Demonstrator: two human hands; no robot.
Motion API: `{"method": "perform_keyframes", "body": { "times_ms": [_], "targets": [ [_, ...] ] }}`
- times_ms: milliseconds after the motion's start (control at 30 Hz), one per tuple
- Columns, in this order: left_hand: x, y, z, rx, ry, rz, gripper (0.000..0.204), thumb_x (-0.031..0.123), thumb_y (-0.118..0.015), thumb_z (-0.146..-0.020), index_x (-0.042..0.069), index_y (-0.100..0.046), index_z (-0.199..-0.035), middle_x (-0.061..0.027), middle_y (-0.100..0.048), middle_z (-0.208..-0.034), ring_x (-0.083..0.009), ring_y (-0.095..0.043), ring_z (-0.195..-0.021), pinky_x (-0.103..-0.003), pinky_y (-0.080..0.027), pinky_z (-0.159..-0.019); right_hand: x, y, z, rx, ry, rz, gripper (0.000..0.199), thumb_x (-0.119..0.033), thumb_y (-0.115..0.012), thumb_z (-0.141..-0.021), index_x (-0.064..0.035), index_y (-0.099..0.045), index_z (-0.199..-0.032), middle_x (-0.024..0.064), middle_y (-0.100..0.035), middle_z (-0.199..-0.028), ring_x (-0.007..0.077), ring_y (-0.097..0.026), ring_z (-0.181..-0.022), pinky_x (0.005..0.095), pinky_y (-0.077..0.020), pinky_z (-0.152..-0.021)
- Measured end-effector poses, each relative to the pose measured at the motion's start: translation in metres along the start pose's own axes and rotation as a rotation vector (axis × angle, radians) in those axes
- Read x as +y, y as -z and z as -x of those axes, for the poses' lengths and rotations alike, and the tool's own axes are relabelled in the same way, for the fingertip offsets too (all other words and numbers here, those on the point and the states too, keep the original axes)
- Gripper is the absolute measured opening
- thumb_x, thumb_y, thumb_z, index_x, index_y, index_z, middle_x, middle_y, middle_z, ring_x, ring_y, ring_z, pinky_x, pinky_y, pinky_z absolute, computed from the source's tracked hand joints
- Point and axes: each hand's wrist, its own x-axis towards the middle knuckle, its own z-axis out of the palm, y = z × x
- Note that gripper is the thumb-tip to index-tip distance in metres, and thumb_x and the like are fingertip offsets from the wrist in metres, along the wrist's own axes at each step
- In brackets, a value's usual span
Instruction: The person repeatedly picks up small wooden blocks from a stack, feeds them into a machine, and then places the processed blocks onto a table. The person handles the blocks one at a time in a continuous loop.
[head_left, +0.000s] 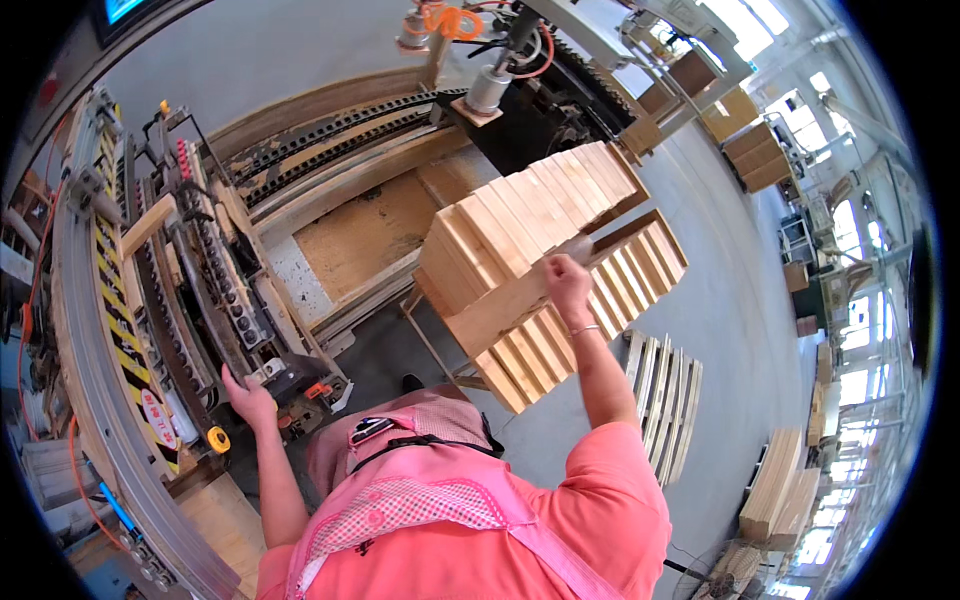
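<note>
My right hand (568,287) is closed at the right end of a flat wooden board (505,308). The board lies slantwise between two rows of stacked wooden pieces; the fingertips are partly hidden. Behind it is the far row of pale wooden pieces (540,205), and in front the near row of wooden pieces (535,358). At the left, my left hand (250,402) has its fingers apart at the near end of a machine (225,270) with chain-like tracks, beside a small white part. It holds nothing that I can see.
A yellow-and-black striped rail (120,320) runs along the machine's left side. Ahead are a wooden-surfaced bed (360,235) and a hanging metal cylinder (488,92). A slatted wooden pallet (662,405) lies on the floor at right, with stacked boards (770,485) farther off.
</note>
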Motion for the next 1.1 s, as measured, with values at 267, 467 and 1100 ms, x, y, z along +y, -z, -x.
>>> {"method": "perform_keyframes", "body": {
  "times_ms": [267, 467, 1100],
  "targets": [
    [0.007, 0.003, 0.001, 0.024, 0.053, 0.012, 0.047, -0.002, -0.045, -0.084, 0.001, -0.039, -0.13, -0.0152, -0.05, -0.124, -0.0239, -0.05, -0.112, -0.032, -0.035, -0.096, 0.158, 0.095, -0.044, 0.077, -0.209, 0.421, 0.012, -0.021, -0.065, -0.076, -0.0099, -0.064, -0.081, 0.0093, -0.062, -0.07, 0.026, -0.061, -0.069, 0.0369, -0.0487, -0.065],
    [-0.006, 0.005, -0.006, 0.058, 0.029, -0.056, 0.046, 0.001, -0.046, -0.086, 0.001, -0.038, -0.131, -0.0141, -0.048, -0.127, -0.0228, -0.048, -0.114, -0.031, -0.033, -0.097, 0.242, 0.116, -0.053, -0.225, -0.569, 0.767, 0.039, -0.018, -0.063, -0.072, -0.0038, -0.056, -0.108, 0.017, -0.054, -0.112, 0.0344, -0.048, -0.108, 0.0394, -0.0432, -0.09],
    [-0.015, 0.007, -0.011, 0.068, -0.02, -0.162, 0.048, 0.003, -0.05, -0.084, -0.001, -0.039, -0.13, -0.0144, -0.05, -0.125, -0.0233, -0.049, -0.112, -0.031, -0.033, -0.097, 0.286, 0.108, -0.083, -0.391, -0.547, 0.827, 0.034, -0.011, -0.057, -0.072, -0.0064, -0.054, -0.106, 0.0162, -0.052, -0.112, 0.0333, -0.047, -0.111, 0.0406, -0.0448, -0.09]
  ]
}}
